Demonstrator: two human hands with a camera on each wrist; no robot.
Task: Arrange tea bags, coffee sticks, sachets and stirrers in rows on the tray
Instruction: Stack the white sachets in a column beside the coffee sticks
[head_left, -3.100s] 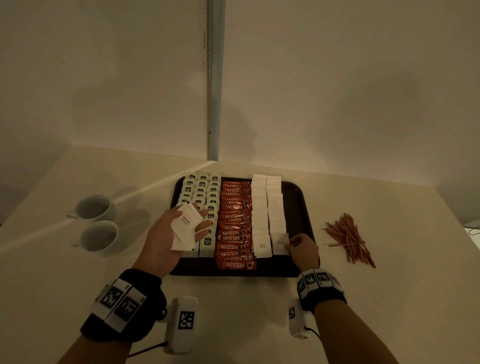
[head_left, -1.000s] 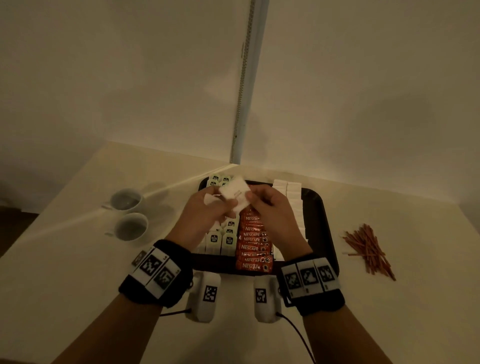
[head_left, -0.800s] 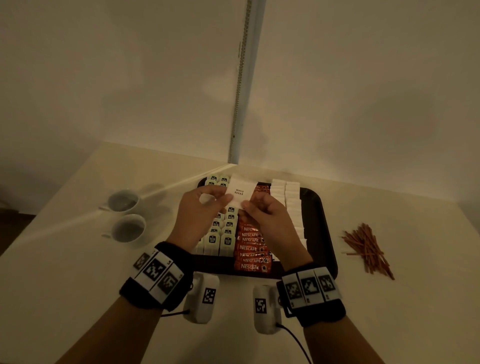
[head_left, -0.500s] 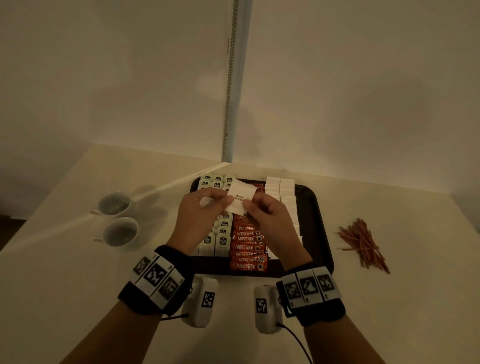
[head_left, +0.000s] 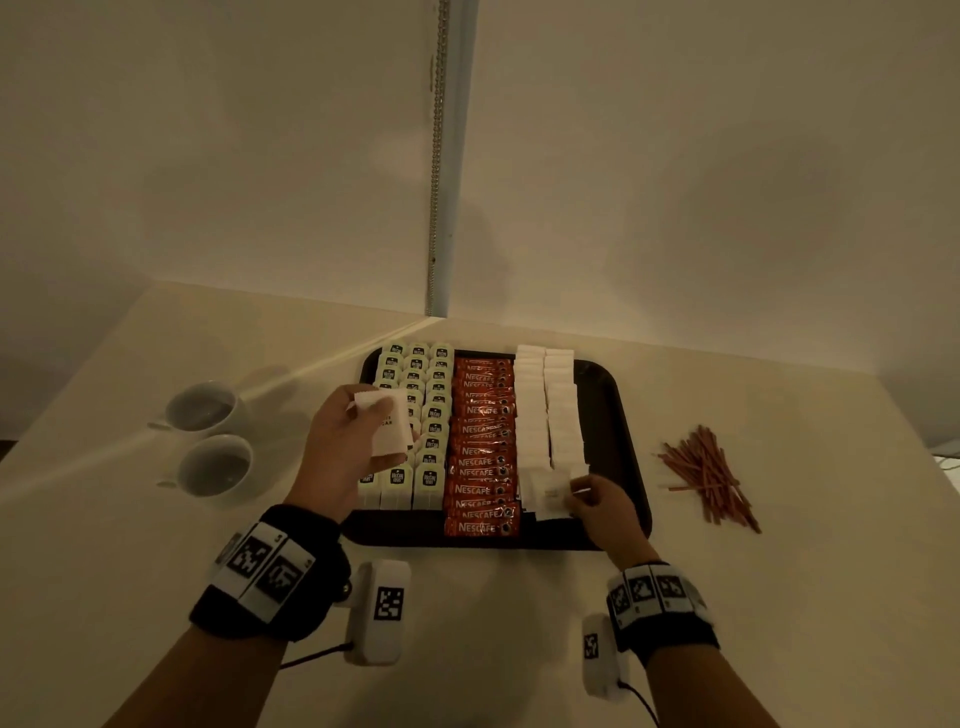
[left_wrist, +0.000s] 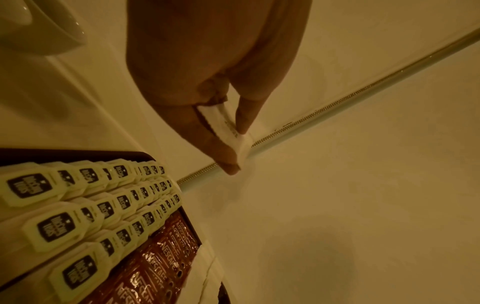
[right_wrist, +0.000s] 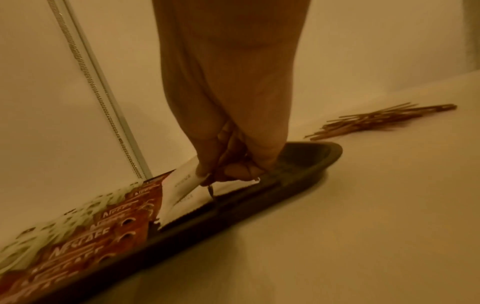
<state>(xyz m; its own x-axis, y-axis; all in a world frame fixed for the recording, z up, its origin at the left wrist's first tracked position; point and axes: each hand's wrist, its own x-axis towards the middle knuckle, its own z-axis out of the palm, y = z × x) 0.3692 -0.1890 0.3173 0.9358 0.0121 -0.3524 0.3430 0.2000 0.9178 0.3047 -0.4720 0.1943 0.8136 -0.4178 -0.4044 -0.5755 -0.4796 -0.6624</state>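
Note:
A dark tray (head_left: 621, 415) holds rows of tea bags (head_left: 423, 415), red coffee sticks (head_left: 483, 441) and white sachets (head_left: 545, 410). My left hand (head_left: 382, 423) hovers over the tea bags and pinches a small stack of white sachets (head_left: 392, 436) between thumb and fingers; the left wrist view shows that stack (left_wrist: 226, 125) edge-on. My right hand (head_left: 575, 493) is low at the near end of the sachet rows, pinching one white sachet (head_left: 548, 493) that lies against the row. In the right wrist view its fingertips (right_wrist: 207, 174) press that sachet (right_wrist: 182, 185) down inside the tray rim (right_wrist: 259, 207).
A loose pile of brown stirrers (head_left: 711, 473) lies on the table right of the tray. Two white cups (head_left: 200, 408) (head_left: 218, 465) stand left of it. A strip of bare tray floor runs along its right side. A wall corner with a chain rises behind.
Half a second ago both hands met at the sachet stack above the tray. My right hand has come away with one sachet, down to the near right of the rows; the left keeps the stack.

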